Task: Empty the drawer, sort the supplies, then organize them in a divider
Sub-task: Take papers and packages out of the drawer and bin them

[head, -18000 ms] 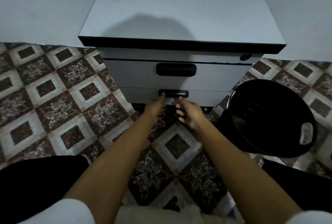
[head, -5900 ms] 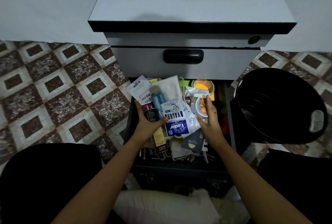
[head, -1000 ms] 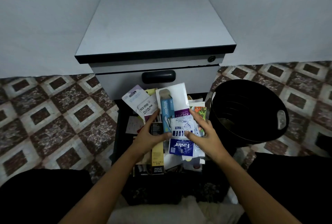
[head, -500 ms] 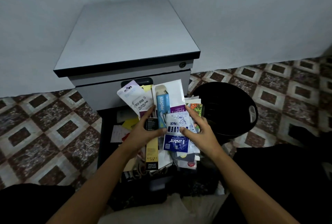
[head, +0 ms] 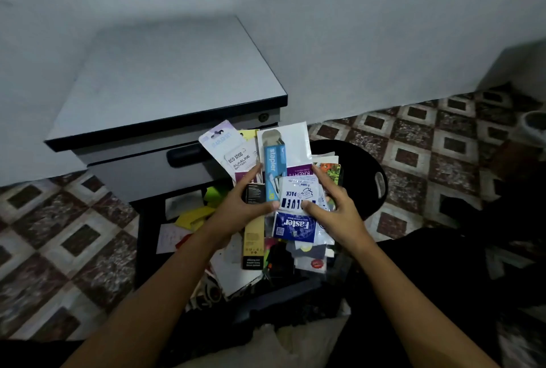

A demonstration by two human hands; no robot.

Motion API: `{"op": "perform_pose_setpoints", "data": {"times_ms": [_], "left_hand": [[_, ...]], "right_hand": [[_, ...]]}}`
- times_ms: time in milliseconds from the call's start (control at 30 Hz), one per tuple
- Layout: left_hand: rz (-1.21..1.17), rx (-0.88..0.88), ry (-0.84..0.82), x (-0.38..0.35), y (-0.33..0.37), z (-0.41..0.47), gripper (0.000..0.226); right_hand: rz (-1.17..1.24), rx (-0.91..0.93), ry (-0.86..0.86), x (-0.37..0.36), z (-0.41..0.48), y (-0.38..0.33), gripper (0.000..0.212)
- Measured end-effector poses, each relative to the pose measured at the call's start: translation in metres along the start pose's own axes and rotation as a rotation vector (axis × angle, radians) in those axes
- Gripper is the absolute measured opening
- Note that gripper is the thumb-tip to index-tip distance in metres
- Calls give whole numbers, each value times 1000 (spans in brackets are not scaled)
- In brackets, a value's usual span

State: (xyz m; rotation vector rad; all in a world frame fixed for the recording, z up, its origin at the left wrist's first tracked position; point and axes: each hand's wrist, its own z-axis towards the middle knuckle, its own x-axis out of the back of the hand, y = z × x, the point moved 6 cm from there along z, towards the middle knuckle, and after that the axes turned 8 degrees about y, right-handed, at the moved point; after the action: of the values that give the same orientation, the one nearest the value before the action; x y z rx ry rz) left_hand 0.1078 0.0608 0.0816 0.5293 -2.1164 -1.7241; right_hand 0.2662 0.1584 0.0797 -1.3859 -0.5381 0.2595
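— Hands first: what have they got?
— Both grip one fanned stack [head: 274,190] of packets, held above the open drawer [head: 147,249]. Left hand [head: 236,208] curls round the stack's left edge, with its thumb pressed across the front. Right hand [head: 336,211] clasps the right edge, thumb on the Faster pack [head: 295,220].

— And starting from the left?
— First the tiled floor [head: 59,234]. Next comes the grey cabinet [head: 165,78], set against the wall [head: 354,27], its upper front shut and fitted with a black handle [head: 184,155]. Below that, the bottom drawer is pulled out. Yellow notes [head: 195,217] and a white slip [head: 170,237] lie loose in its left part.

— What is in the stack itself?
— Leftmost is a battery card [head: 233,155]. Beside it is a blue stapler pack [head: 273,160] in a clear sleeve. A black-and-tan box [head: 254,237] runs down under the left thumb, and the Faster pack sits in front. A flowered card [head: 331,171] peeks out behind the right fingers. More packets show below the hands. I cannot tell whether those are held or lying in the drawer.

— And to the right?
— A black bin [head: 372,178] stands just beside the drawer, partly hidden behind the stack and the right hand. After that it is tiles again, and something pale at the far edge, cut off too much to name.
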Motion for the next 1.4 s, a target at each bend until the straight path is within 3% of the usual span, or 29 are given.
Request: {"op": "perform_pose_setpoints", "data": {"times_ms": [633,1033,1400], "left_hand": [[81,-5,-154,-126,26,115,84],[92,119,-152,-136,-31,195,85],[157,212,-133,-127,-93,209,83]], "right_hand": [[158,-82,188,116,74,30,65],[113,-191,174,109,141,102,66],[53,-327,114,86,149,178,67]]}}
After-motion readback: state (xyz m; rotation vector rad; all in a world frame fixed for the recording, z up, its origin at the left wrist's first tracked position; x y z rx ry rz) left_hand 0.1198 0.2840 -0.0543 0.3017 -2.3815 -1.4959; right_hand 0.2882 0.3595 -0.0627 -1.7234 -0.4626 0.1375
